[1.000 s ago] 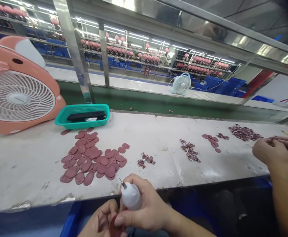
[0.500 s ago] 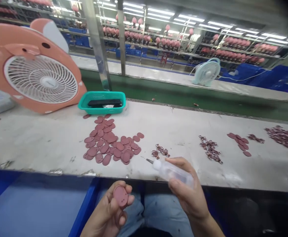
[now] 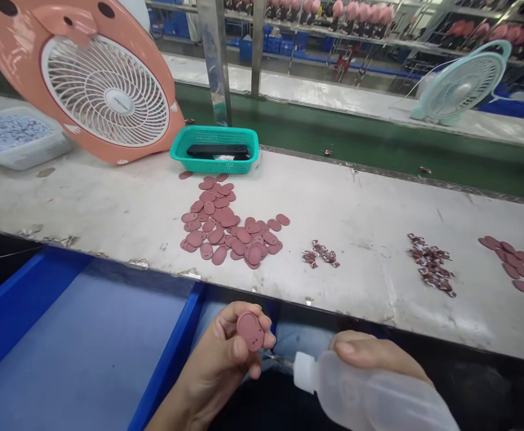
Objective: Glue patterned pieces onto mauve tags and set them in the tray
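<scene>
My left hand (image 3: 215,356) pinches a dusky-pink oval piece (image 3: 250,331) with small holes between thumb and fingers, its flat face toward me. It seems to overlap a second such piece. My right hand (image 3: 378,353) is wrapped round a translucent squeeze bottle (image 3: 360,389) with a white cap and a thin needle tip. That tip points left, close to the lower edge of the held piece; whether they touch I cannot tell. Beyond my hands, a pile of similar oval pieces (image 3: 219,224) lies on the worktop (image 3: 347,197), beside a small cluster of brownish parts (image 3: 320,254).
A green basket (image 3: 215,164) with black items stands at the worktop's back, next to an orange fan (image 3: 163,78) and a white tub (image 3: 24,155). More brownish parts (image 3: 432,263) and oval pieces (image 3: 508,260) lie right. Below left is a blue bin (image 3: 87,341).
The bottle has come down from above the worktop's edge and its tip is now beside the piece in my left hand. The view has tilted downward and shifted left.
</scene>
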Tool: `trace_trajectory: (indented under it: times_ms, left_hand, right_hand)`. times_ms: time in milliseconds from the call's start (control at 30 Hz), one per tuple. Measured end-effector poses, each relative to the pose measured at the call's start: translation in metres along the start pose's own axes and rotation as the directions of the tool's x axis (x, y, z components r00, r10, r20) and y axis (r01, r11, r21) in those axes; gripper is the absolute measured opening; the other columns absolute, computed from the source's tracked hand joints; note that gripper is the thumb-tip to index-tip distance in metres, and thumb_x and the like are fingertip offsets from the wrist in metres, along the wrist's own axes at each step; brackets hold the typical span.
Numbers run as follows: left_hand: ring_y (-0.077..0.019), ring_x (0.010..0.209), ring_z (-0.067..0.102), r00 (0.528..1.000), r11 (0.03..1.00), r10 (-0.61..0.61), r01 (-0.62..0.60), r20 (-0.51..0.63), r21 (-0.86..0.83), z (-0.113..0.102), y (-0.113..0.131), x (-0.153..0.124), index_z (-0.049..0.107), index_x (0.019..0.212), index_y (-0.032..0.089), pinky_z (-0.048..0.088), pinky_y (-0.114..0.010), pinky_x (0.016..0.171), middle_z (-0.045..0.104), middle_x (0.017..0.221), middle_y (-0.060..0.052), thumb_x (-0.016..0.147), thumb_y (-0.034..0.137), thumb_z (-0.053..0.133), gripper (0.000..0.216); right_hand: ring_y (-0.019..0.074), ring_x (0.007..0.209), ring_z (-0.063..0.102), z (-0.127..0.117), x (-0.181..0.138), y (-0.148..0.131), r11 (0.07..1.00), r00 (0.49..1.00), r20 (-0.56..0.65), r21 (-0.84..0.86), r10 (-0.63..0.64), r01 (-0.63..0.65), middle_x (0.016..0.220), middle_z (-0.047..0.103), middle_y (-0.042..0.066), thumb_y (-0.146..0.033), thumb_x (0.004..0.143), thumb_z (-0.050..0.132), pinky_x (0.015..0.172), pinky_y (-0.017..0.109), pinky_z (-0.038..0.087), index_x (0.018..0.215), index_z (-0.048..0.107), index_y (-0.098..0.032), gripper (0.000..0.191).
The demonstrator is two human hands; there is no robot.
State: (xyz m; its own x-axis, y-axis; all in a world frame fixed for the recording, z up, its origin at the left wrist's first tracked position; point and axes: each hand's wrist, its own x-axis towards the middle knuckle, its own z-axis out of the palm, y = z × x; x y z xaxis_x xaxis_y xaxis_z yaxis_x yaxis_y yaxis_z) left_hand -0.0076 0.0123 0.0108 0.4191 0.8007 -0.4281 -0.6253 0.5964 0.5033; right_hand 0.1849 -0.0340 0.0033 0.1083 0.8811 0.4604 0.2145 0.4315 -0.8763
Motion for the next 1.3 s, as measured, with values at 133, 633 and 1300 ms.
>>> trace_trajectory:
  times_ms: [133, 633, 1300]
  left_hand:
    - [-0.0115, 0.072, 0.073, 1.000, 1.000, 0.009, -0.009, 0.017, 0.017, -0.004, -0.002, 0.001, 0.078, 0.085, 0.024, 0.050, -0.011, 0.046, 0.077, 0.081, 0.002, 0.055, 0.032, 0.095, 0.036]
    - [-0.0144, 0.076, 0.074, 0.991, 1.000, 0.026, -0.028, 0.133, 0.008, -0.016, -0.007, 0.006, 0.078, 0.090, 0.025, 0.052, -0.012, 0.046, 0.078, 0.087, 0.000, 0.061, 0.029, 0.093, 0.033]
    - [-0.0145, 0.077, 0.072, 0.993, 0.999, 0.029, -0.033, 0.119, 0.035, -0.015, -0.007, 0.002, 0.078, 0.089, 0.026, 0.049, -0.011, 0.043, 0.076, 0.086, -0.001, 0.061, 0.032, 0.093, 0.033]
  right_hand:
    - [0.0162, 0.043, 0.055, 0.009, 0.009, -0.009, 0.993, 0.997, 0.017, 0.091, -0.072, 0.070, 0.062, 0.064, -0.002, -0.057, 0.094, 0.054, 0.043, 0.029, 0.046, 0.124, 0.064, -0.029, 0.042]
    - [0.0135, 0.045, 0.062, 0.007, 0.010, -0.014, 0.998, 0.998, -0.004, 0.001, -0.055, 0.055, 0.065, 0.068, 0.000, -0.059, 0.090, 0.061, 0.042, 0.023, 0.050, 0.113, 0.067, -0.021, 0.044]
    - [0.0189, 0.058, 0.069, 0.004, 0.002, -0.015, 0.995, 0.993, -0.108, -0.090, -0.050, 0.041, 0.077, 0.074, 0.003, -0.063, 0.090, 0.056, 0.056, 0.029, 0.060, 0.108, 0.071, -0.025, 0.045]
